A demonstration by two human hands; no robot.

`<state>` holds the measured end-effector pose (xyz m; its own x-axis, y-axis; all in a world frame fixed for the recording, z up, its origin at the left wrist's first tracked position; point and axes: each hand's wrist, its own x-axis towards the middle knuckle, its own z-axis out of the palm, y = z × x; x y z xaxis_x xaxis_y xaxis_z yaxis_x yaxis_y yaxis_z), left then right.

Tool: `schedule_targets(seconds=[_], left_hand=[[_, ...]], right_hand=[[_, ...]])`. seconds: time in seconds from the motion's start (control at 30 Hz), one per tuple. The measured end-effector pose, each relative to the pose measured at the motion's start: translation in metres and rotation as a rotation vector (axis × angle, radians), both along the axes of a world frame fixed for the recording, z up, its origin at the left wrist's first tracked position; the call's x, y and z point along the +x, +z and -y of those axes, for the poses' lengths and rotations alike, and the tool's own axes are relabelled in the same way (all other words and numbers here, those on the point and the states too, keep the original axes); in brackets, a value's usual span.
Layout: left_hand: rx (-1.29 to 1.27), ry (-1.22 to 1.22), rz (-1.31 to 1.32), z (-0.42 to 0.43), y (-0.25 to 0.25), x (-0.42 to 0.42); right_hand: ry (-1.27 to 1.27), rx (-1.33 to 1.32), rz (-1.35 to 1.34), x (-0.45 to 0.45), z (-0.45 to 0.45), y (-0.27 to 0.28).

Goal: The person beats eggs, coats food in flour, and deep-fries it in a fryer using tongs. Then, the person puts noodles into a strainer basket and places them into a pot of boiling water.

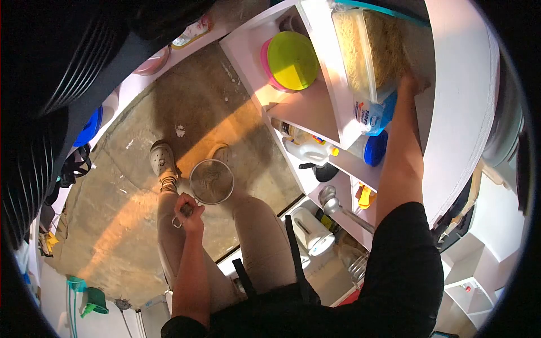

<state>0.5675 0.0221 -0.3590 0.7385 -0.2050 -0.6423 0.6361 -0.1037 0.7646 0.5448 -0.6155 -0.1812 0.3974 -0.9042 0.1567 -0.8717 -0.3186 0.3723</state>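
Observation:
My left hand (189,211) is closed around the handle of a round mesh strainer (212,181), held out in front of my legs above the floor. My right arm reaches into a white shelf unit (332,73). There my right hand (411,84) is against the side of a clear plastic container of noodles (369,50) with a teal rim. Its fingers are partly hidden in shadow, so their grip does not show. Just below the container lies a blue and white packet (375,115).
Green and pink bowls (293,61) sit in the neighbouring compartment. Lower down are a white jug with a yellow cap (310,151), a blue-lidded jar (375,148) and a white kettle (311,231). A green dustpan (94,301) hangs at lower left. Concrete floor (129,191) lies below.

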Motion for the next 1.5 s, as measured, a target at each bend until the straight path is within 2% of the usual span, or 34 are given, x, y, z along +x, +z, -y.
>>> schedule_targets(seconds=[0.07, 0.1, 0.33, 0.5, 0.6, 0.77, 0.83, 0.97, 1.07, 1.1, 1.13, 1.17, 1.27, 1.33, 1.4, 1.47, 1.5], left_hand=[[-0.075, 0.023, 0.001, 0.008, 0.002, 0.007], [-0.076, 0.024, 0.005, 0.010, 0.001, 0.008], [-0.085, 0.033, -0.053, 0.014, 0.001, 0.010], [-0.068, 0.090, -0.110, 0.013, -0.003, 0.002], [-0.012, 0.000, -0.001, 0.016, 0.003, 0.002], [0.038, -0.143, -0.002, 0.002, 0.005, -0.003], [-0.003, -0.135, 0.045, 0.002, 0.014, -0.001], [-0.079, -0.142, 0.124, 0.011, 0.037, 0.015], [-0.158, -0.190, 0.125, 0.030, 0.060, 0.037], [-0.178, -0.177, 0.089, 0.033, 0.059, 0.039], [-0.179, -0.183, 0.093, 0.040, 0.063, 0.044], [-0.223, -0.169, 0.125, 0.050, 0.070, 0.049], [-0.293, -0.158, 0.133, 0.060, 0.077, 0.055], [-0.317, -0.160, 0.114, 0.062, 0.077, 0.055], [-0.264, -0.238, 0.166, 0.060, 0.075, 0.055], [-0.293, -0.194, 0.196, 0.072, 0.082, 0.057], [-0.322, -0.147, 0.220, 0.080, 0.086, 0.057]], right_hand=[[-0.272, -0.074, 0.510, 0.004, 0.002, -0.007], [-0.307, -0.106, 0.553, 0.004, 0.003, -0.011], [-0.434, -0.111, 0.535, 0.005, 0.005, -0.012], [-0.300, -0.030, 0.085, -0.040, 0.069, -0.031], [-0.120, 0.053, -0.198, -0.078, 0.119, -0.043], [-0.384, 0.034, 0.036, -0.030, 0.024, -0.031], [0.004, 0.100, 0.003, -0.001, -0.031, -0.019], [0.181, 0.238, 0.162, -0.002, -0.044, -0.018], [0.044, 0.407, 0.261, 0.002, -0.092, -0.008], [0.059, 0.463, 0.411, 0.006, -0.110, -0.005], [0.055, 0.460, 0.417, -0.004, -0.098, -0.026], [-0.001, 0.485, 0.392, -0.025, -0.074, -0.069], [0.156, 0.925, 0.190, -0.026, -0.065, -0.051], [0.106, 0.493, 0.030, 0.003, -0.102, -0.028], [0.075, 0.280, -0.043, -0.004, -0.100, -0.026], [0.416, 0.275, 0.247, -0.038, -0.065, -0.037], [0.417, 0.276, 0.251, -0.037, -0.067, -0.034]])
